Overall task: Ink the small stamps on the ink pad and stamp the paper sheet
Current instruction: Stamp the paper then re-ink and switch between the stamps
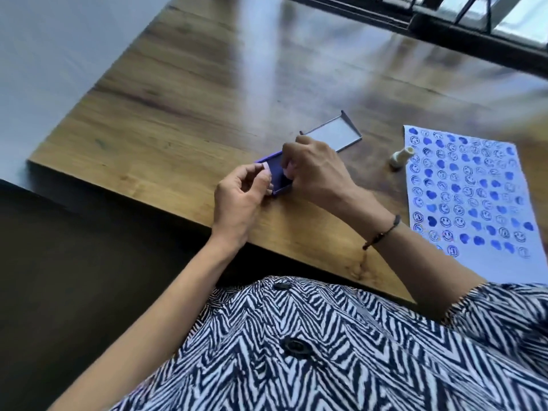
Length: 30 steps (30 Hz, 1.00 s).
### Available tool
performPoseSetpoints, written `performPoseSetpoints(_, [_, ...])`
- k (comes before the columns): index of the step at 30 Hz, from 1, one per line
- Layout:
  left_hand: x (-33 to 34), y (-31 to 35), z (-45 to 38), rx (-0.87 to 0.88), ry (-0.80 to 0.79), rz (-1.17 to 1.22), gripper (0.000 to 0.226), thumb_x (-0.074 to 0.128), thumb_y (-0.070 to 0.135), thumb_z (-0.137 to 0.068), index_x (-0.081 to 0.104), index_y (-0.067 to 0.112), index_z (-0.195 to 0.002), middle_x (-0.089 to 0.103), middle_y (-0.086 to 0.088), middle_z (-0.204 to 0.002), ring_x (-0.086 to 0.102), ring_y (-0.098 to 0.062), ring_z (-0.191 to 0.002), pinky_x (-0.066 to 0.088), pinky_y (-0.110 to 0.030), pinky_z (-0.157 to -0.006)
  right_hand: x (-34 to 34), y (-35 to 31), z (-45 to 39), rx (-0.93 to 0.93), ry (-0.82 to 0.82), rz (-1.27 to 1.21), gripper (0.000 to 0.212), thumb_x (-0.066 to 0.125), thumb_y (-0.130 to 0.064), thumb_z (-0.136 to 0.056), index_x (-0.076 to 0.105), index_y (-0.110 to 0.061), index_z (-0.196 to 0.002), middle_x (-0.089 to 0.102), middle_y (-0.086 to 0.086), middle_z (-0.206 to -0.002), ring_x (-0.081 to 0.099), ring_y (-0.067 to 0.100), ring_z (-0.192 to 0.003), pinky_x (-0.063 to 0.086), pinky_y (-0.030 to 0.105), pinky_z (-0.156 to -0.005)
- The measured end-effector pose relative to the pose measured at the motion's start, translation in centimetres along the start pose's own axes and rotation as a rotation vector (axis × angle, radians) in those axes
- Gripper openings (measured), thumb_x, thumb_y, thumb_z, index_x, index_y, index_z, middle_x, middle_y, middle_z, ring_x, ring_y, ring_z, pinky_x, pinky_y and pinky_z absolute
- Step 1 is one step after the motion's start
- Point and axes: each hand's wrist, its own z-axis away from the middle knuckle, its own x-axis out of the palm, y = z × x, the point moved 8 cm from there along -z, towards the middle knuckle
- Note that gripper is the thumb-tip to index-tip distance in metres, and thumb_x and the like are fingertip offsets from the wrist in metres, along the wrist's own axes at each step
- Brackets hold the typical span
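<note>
A blue ink pad (277,169) lies open near the table's front edge. My left hand (237,200) pinches its left edge between thumb and fingertips. My right hand (318,170) hovers over the pad with its fingers bunched and pointing down onto the ink surface. They close on a small stamp (287,171), of which only a pale bit shows. A second small white stamp (401,158) lies on its side by the left edge of the paper sheet (471,191). The sheet lies to the right and is covered with several rows of blue smiley and heart prints.
The ink pad's clear lid (333,134) lies upturned just behind my right hand. The wooden table (178,120) stretches away to the back and left. A dark window frame (474,40) runs along the far right. The table's front edge lies close to my body.
</note>
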Motion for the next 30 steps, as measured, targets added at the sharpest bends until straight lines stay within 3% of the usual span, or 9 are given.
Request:
performPoseSetpoints(4, [0.0, 0.2, 0.0, 0.012, -0.004, -0.018, 0.007, 0.061, 0.03, -0.075, 0.066, 0.025, -0.078, 0.067, 0.011, -0.06, 0.06, -0.005, -0.055, 0.051, -0.017, -0.059, -0.3, 0.4, 0.2, 0.027, 0.008, -0.141, 0.014, 0.053, 0.0, -0.075, 0.064, -0.006, -0.082, 0.061, 0.013, -0.086, 0.055, 0.03, -0.077, 0.042, 0.034, -0.064])
performPoseSetpoints(8, [1.2, 1.5, 0.9, 0.059, -0.03, -0.058, 0.009, 0.06, 0.037, -0.076, 0.065, 0.031, -0.079, 0.067, 0.015, -0.063, 0.06, -0.009, -0.061, 0.051, -0.029, -0.066, -3.9, 3.3, 1.6, 0.22, 0.169, -0.569, 0.012, 0.061, 0.002, -0.073, 0.067, -0.006, -0.08, 0.057, -0.002, -0.062, 0.049, 0.008, -0.058, 0.039, 0.019, -0.059])
performPoseSetpoints(10, [3.6, 3.0, 2.1, 0.105, -0.142, -0.068, 0.01, 0.058, 0.038, -0.077, 0.065, 0.032, -0.082, 0.067, 0.015, -0.066, 0.06, -0.012, -0.065, 0.051, -0.034, -0.069, -6.6, 6.0, 3.7, 0.328, 0.284, -0.712, 0.01, 0.067, -0.004, -0.074, 0.067, -0.012, -0.08, 0.061, 0.0, -0.063, 0.052, 0.007, -0.055, 0.044, 0.022, -0.055])
performPoseSetpoints(13, [10.2, 5.4, 5.7, 0.168, -0.458, -0.064, 0.011, 0.056, 0.038, -0.078, 0.061, 0.032, -0.087, 0.066, 0.003, -0.077, 0.062, -0.018, -0.072, 0.052, -0.038, -0.072, -10.2, 11.3, 9.8, 0.458, 0.456, -0.782, 0.018, 0.068, -0.003, -0.075, 0.062, -0.021, -0.072, 0.064, -0.005, -0.057, 0.053, 0.003, -0.046, 0.048, 0.019, -0.046])
performPoseSetpoints(15, [14.4, 6.6, 8.8, 0.206, -0.683, -0.061, 0.012, 0.055, 0.037, -0.08, 0.061, 0.032, -0.089, 0.068, -0.001, -0.083, 0.064, -0.018, -0.076, 0.053, -0.035, -0.073, -11.2, 14.8, 14.7, 0.582, 0.51, -0.754, 0.017, 0.067, -0.003, -0.075, 0.062, -0.019, -0.073, 0.064, -0.007, -0.059, 0.058, 0.002, -0.051, 0.053, 0.021, -0.051])
performPoseSetpoints(18, [19.6, 7.6, 13.7, 0.339, -0.976, -0.153, 0.015, 0.057, 0.026, -0.084, 0.061, 0.014, -0.092, 0.069, -0.005, -0.083, 0.065, -0.009, -0.076, 0.05, -0.016, -0.07, -11.7, 18.6, 21.3, 0.775, 0.556, -0.635, 0.013, 0.067, -0.004, -0.076, 0.062, -0.016, -0.078, 0.066, 0.012, -0.074, 0.062, 0.017, -0.064, 0.054, 0.032, -0.064])
performPoseSetpoints(20, [22.1, 7.3, 16.7, 0.521, -1.121, -0.307, 0.014, 0.057, 0.017, -0.084, 0.06, 0.005, -0.091, 0.069, -0.006, -0.083, 0.064, -0.012, -0.078, 0.048, -0.017, -0.073, -11.7, 19.7, 23.5, 0.82, 0.566, -0.571, 0.012, 0.066, -0.003, -0.076, 0.063, -0.015, -0.078, 0.067, 0.022, -0.078, 0.059, 0.022, -0.065, 0.05, 0.037, -0.068])
performPoseSetpoints(23, [24.3, 5.6, 18.9, 0.732, -1.191, -0.533, 0.022, 0.054, 0.019, -0.087, 0.056, -0.002, -0.092, 0.066, -0.019, -0.089, 0.06, -0.032, -0.087, 0.041, -0.038, -0.077, -11.1, 19.8, 23.9, 0.8, 0.495, -0.428, 0.009, 0.065, -0.004, -0.075, 0.065, -0.007, -0.084, 0.066, 0.013, -0.074, 0.055, 0.012, -0.061, 0.045, 0.031, -0.069])
performPoseSetpoints(30, [25.0, 4.2, 18.3, 0.735, -1.168, -0.621, 0.024, 0.054, 0.022, -0.084, 0.053, -0.002, -0.083, 0.062, -0.022, -0.077, 0.055, -0.036, -0.073, 0.028, -0.035, -0.063, -9.7, 19.0, 23.1, 0.76, 0.364, -0.082, 0.013, 0.062, -0.007, -0.076, 0.065, -0.003, -0.088, 0.067, 0.017, -0.096, 0.057, 0.027, -0.09, 0.038, 0.03, -0.073])
